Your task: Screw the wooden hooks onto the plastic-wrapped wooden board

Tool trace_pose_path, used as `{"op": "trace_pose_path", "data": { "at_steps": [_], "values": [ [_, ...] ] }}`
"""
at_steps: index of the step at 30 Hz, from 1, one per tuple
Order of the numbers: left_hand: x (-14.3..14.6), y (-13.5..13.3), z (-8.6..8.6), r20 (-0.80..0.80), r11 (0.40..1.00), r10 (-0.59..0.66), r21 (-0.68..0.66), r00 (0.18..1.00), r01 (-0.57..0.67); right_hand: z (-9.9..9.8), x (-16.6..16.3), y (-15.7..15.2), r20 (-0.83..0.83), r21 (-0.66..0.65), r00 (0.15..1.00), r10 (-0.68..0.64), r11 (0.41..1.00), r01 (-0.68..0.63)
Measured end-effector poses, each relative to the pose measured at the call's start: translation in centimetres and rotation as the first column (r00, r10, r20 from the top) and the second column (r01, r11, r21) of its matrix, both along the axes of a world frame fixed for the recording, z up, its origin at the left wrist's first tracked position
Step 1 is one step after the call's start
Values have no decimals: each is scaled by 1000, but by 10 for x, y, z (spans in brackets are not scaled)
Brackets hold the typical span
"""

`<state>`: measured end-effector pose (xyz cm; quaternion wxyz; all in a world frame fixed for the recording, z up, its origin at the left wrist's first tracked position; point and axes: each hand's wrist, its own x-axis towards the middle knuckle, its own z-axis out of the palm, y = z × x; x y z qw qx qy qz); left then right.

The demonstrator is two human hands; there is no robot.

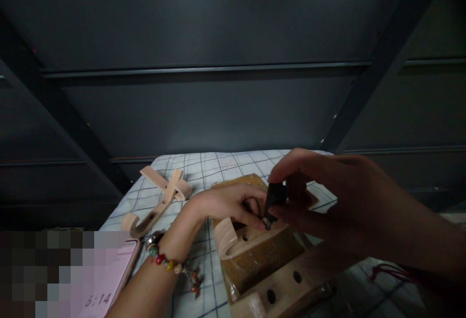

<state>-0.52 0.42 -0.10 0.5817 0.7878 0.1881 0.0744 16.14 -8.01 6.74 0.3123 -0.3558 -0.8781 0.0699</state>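
Between the thumb and fingers of my right hand (pixel 320 201) is a short black tool (pixel 275 197), like a stubby screwdriver, its small metal tip pointing down. The tip meets a curved wooden hook (pixel 251 234) with a dark hole in it. My left hand (pixel 236 204) lies over the hook, fingers curled and closed close to the tool's tip. What they pinch there is hidden. Under the hook is a brown block (pixel 262 259) in clear plastic film. A second wooden piece (pixel 286 284) with two dark holes lies nearer to me, partly under my right hand's shadow.
More curved wooden hooks (pixel 169 194) lie crossed at the left on the checked cloth (pixel 204 165). A phone (pixel 120 269) showing a clock is at the lower left, beside my left forearm. A dark panelled wall (pixel 218 109) rises behind the table.
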Motion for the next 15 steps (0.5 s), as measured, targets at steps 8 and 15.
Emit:
{"op": "trace_pose_path", "data": {
  "at_steps": [8,15],
  "values": [
    [1,1,-4,-11,1000,-3,1,1000,3,-1,-1,4,22,81,1000,2,997,-4],
    [1,3,-5,-13,999,13,33,1000,-13,-2,1,3,-16,74,998,-64,995,65]
  ]
}}
